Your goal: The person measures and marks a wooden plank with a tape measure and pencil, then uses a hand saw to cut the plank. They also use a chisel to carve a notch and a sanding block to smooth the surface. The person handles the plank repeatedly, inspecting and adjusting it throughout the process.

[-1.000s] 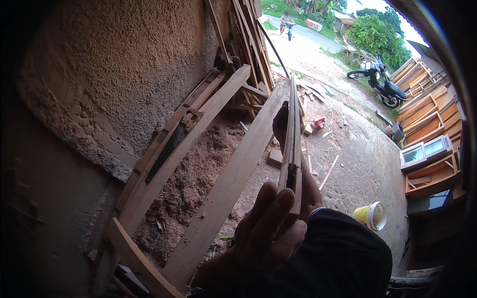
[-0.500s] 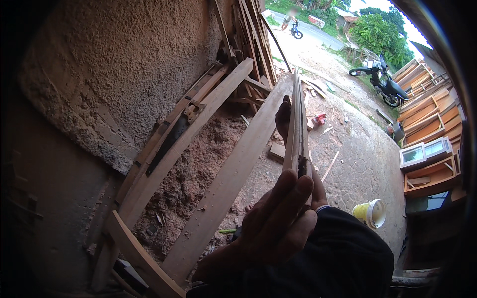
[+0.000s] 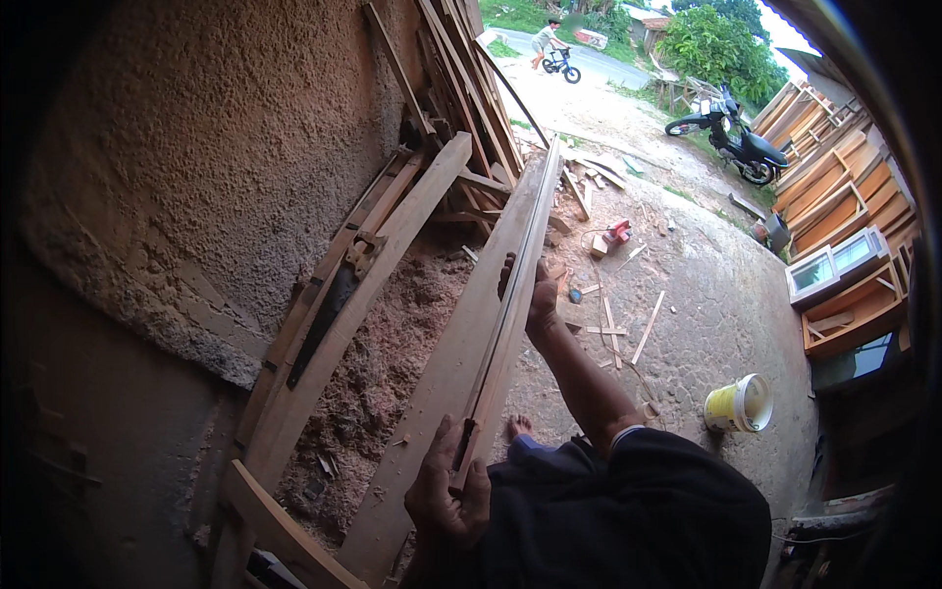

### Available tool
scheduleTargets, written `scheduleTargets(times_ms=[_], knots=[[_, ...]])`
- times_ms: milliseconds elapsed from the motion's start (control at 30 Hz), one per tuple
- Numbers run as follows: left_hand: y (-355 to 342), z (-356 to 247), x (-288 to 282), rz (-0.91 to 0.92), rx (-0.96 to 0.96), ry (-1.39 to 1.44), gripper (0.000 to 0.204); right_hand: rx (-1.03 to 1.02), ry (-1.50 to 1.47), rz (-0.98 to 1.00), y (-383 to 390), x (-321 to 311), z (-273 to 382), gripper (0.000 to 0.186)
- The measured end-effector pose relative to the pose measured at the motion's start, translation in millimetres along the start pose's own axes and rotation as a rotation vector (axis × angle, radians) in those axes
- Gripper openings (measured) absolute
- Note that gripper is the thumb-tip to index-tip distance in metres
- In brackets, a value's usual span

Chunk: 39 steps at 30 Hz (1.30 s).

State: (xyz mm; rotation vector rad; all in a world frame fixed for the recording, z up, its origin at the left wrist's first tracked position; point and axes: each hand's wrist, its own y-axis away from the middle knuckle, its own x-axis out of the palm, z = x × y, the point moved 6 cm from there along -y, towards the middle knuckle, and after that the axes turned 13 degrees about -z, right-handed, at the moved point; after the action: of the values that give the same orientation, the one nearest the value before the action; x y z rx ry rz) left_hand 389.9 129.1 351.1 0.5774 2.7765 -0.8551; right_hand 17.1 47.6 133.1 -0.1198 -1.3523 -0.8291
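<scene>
My left hand [image 3: 447,496] grips the near end of a long grooved wooden strip [image 3: 500,378]; a dark recess runs along its groove near that end. Farther along, my right hand [image 3: 542,299] holds the strip from the side, fingers curled beneath it. The strip lies just over a wide pale plank [image 3: 399,456]; whether they touch I cannot tell. To the left, a handsaw [image 3: 332,304] with a wooden handle rests among other boards [image 3: 402,226]. My bare foot [image 3: 520,428] shows below the strip.
A rough wall [image 3: 196,177] flanks the left, with leaning lumber [image 3: 461,69]. Offcuts, a red object [image 3: 616,231] and a white bucket [image 3: 738,402] are on the floor [image 3: 677,324]. Right are a motorbike [image 3: 731,142] and wooden frames [image 3: 834,196]. A person [image 3: 545,39] walks a small bicycle outside.
The strip has been lowered and angled, its near end moving down and left with my left hand. My right forearm has come into view. The person with the bicycle has moved left.
</scene>
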Motion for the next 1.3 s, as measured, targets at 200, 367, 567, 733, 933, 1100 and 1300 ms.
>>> scheduleTargets(times_ms=[200, 367, 567, 733, 933, 1100, 1300], knots=[[59, 55, -6, 0.134, -0.076, -0.244, 0.04, 0.294, -0.077, 0.289, 16, -37, -40, 0.062], [93, 83, 3, 0.244, -0.121, -0.452, 0.047, 0.188, 0.185, -0.155, -5, -77, -21, 0.056], [123, 103, 9, 0.187, -0.243, -0.567, 0.053, 0.183, 0.121, -0.345, -40, -91, -2, 0.047], [134, 99, 19, 0.362, 0.042, -0.849, 0.047, 0.282, 0.136, -0.402, -42, -94, -10, 0.041], [130, 88, 25, 0.242, -0.174, -0.866, 0.035, 0.32, 0.146, -0.436, -41, -98, -13, 0.047], [134, 108, 27, 0.242, -0.482, -0.887, 0.041, 0.295, 0.147, -0.456, -42, -101, -17, 0.068], [88, 120, 69, 0.49, -0.545, -1.044, 0.052, 0.348, 0.101, -0.485, -44, -104, -26, 0.065]])
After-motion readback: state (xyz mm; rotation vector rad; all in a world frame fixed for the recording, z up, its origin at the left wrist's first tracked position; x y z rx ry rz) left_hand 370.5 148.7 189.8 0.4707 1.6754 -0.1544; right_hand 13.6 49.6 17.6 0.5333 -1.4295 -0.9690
